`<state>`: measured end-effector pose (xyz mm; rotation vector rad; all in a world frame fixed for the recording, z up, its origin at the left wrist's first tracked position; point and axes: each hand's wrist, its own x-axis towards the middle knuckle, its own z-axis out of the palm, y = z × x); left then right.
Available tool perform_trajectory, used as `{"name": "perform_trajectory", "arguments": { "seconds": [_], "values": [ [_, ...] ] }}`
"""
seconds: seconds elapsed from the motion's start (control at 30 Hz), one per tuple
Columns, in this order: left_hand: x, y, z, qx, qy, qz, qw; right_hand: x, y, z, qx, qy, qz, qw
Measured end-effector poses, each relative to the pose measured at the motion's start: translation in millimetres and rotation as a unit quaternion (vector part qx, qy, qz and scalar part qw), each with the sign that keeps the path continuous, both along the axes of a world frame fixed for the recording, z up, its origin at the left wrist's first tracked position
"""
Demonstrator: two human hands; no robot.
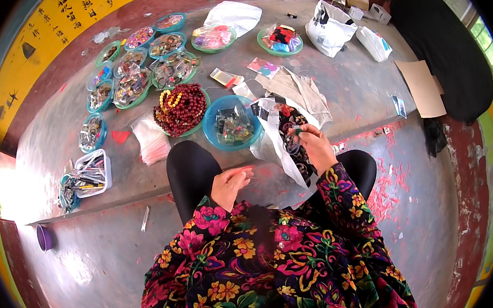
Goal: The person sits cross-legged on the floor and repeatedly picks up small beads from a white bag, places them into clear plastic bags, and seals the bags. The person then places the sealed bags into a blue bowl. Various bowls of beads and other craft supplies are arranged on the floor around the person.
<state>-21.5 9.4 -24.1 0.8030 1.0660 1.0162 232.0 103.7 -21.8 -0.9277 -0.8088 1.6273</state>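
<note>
My left hand (232, 187) is above my lap, its thumb and fingers pressed together. A faint clear edge shows at its fingertips, too thin to name. My right hand (316, 146) pinches a small dark greenish item (298, 131) whose kind I cannot make out. Behind that hand, a dark floral cloth (287, 115) lies partly in a white plastic bag (263, 148). Just ahead of my hands stands a blue basin (213, 138) holding several small clear packets (233, 126). To its left, dark red bead strings (181, 115) with a few yellow ones fill a green basin (206, 106).
A stack of clear bags (153, 141) lies left of the beads. Several basins of packets, such as one green basin (176, 69), stand farther back. A white tub of pens (106, 172) is at the left. Beige cloth (305, 93) and white bags (329, 32) lie ahead right.
</note>
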Motion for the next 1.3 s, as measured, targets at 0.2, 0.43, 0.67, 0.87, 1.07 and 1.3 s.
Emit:
{"name": "perform_trajectory", "arguments": {
  "seconds": [0.2, 0.43, 0.67, 0.87, 1.07, 1.3],
  "values": [
    [3.9, -0.5, 12.1, -0.033, -0.034, -0.016, 0.999, -2.9, -31.9, 12.9, 0.063, 0.149, 0.089, 0.983],
    [13.4, -2.3, 25.7, -0.064, -0.047, -0.025, 0.997, -25.9, -66.2, 49.8, 0.027, -0.099, 0.140, 0.985],
    [13.7, 0.6, 9.1, 0.057, 0.181, -0.131, 0.973, -58.4, -75.8, 68.4, 0.338, -0.422, 0.128, 0.832],
    [14.7, -2.0, 0.9, 0.120, 0.227, -0.127, 0.958, -59.8, -76.7, 66.5, 0.395, -0.479, 0.135, 0.772],
    [17.3, -4.8, 18.5, 0.205, 0.221, -0.123, 0.945, -58.7, -76.5, 61.5, 0.439, -0.500, 0.118, 0.737],
    [20.1, -10.0, 19.1, 0.176, 0.160, -0.143, 0.961, -59.0, -77.4, 62.9, 0.428, -0.493, 0.135, 0.746]
  ]
}}
